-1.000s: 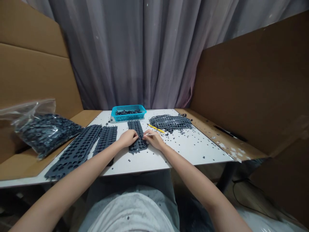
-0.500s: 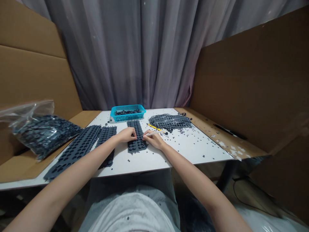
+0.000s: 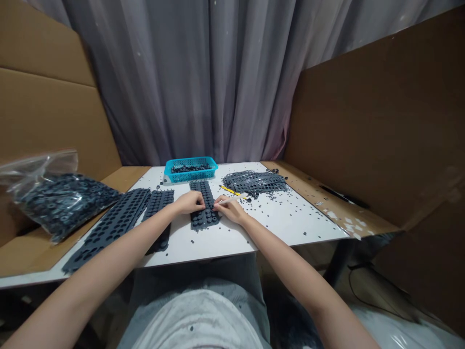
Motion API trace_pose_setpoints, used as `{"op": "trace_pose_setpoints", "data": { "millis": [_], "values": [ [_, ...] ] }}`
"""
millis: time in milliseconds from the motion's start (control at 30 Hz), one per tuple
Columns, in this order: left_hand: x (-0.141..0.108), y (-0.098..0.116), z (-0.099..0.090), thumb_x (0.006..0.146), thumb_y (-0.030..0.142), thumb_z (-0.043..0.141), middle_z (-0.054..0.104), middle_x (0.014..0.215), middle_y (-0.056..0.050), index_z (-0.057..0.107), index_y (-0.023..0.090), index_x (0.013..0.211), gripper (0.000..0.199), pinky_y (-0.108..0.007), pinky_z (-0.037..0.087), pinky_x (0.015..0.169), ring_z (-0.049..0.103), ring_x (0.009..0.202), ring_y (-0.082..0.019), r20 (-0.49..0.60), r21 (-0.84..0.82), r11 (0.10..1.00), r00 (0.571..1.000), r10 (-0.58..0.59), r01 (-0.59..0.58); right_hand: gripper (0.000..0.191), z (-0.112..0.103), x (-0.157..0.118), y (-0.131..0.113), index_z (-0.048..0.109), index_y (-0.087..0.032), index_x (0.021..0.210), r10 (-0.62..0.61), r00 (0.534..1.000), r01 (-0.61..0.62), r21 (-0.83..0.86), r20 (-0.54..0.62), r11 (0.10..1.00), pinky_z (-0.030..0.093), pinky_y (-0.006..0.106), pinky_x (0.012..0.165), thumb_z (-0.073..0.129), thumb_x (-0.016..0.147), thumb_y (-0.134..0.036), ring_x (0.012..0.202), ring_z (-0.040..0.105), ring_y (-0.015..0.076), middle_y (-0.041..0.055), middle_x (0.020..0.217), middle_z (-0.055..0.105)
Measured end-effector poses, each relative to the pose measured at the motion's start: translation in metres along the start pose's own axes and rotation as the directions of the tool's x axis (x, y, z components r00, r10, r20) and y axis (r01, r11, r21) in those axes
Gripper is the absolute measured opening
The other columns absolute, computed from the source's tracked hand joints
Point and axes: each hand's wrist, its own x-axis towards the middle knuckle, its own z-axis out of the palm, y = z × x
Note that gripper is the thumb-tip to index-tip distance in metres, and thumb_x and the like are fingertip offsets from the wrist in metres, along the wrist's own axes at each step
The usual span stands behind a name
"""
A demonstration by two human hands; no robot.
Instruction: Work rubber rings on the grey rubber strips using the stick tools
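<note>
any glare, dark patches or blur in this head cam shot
Head view: small bright glints on the clear plastic bag and the pile of perforated sheets; also in the head view, the right cardboard panel looks darker than the left cardboard panel; and, head view again, detail where the right hand grips the white stick is too small and soft to read.

A single head-worn camera is looking forward and down from above the wearer's pale shirt (image 3: pixel 199 320), which is filling the bottom center. The lens is catching both forearms (image 3: pixel 123 252) up close, with the left hand (image 3: pixel 189 202) and the right hand (image 3: pixel 230 208) showing farther off near mid-frame. A white table (image 3: pixel 218 242) is lying below camera level, a gray curtain (image 3: pixel 181 87) is facing it, and cardboard panels (image 3: pixel 374 111) are flanking the view.
</note>
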Motion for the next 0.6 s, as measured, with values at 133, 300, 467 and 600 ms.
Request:
{"op": "trace_pose_setpoints", "data": {
  "millis": [133,300,467,600],
  "values": [
    [-0.002,-0.007,-0.01,0.091,0.032,0.056,0.059,0.114,-0.008,0.057,0.015,0.114,0.029,-0.04,0.052,0.081,0.06,0.096,-0.021,0.021,-0.028,0.998,0.998,-0.051,0.052,0.026,0.002,0.0,0.001,0.059,-0.018,0.083,0.003,1.0,-0.003,0.011,0.008,1.0,0.051,0.029,0.064,0.064,0.079,-0.044,0.074,0.069,0.0202,0.0037,0.072,0.067],
    [0.005,-0.008,-0.02,0.091,0.033,0.055,0.059,0.112,-0.007,0.057,0.014,0.114,0.03,-0.039,0.053,0.08,0.061,0.094,-0.021,-0.038,-0.071,0.992,0.993,-0.111,0.108,0.022,-0.001,0.0,-0.009,0.06,-0.018,0.082,0.008,0.999,-0.008,0.02,-0.044,1.0,0.051,0.029,0.064,0.062,0.08,-0.04,0.073,0.068,0.0195,0.0033,0.072,0.068],
    [0.046,0.022,-0.025,0.091,0.034,0.055,0.059,0.113,-0.007,0.057,0.014,0.114,0.031,-0.041,0.052,0.081,0.06,0.096,-0.023,-0.181,-0.108,0.99,0.978,-0.104,0.085,0.018,-0.017,0.0,-0.025,0.061,-0.019,0.081,0.018,0.971,-0.021,-0.012,-0.238,1.0,0.049,0.027,0.066,0.058,0.081,-0.037,0.07,0.065,0.0168,0.0013,0.07,0.066],
    [0.076,0.045,-0.035,0.091,0.032,0.056,0.055,0.122,-0.01,0.053,0.016,0.121,0.034,-0.044,0.05,0.086,0.058,0.103,-0.024,-0.25,-0.114,0.993,0.968,-0.022,-0.007,0.018,-0.024,-0.002,-0.03,0.062,-0.018,0.077,0.023,0.949,-0.042,-0.054,-0.315,0.998,0.047,0.026,0.062,0.06,0.076,-0.035,0.066,0.062,0.0157,0.0015,0.069,0.066]
  ]
}}
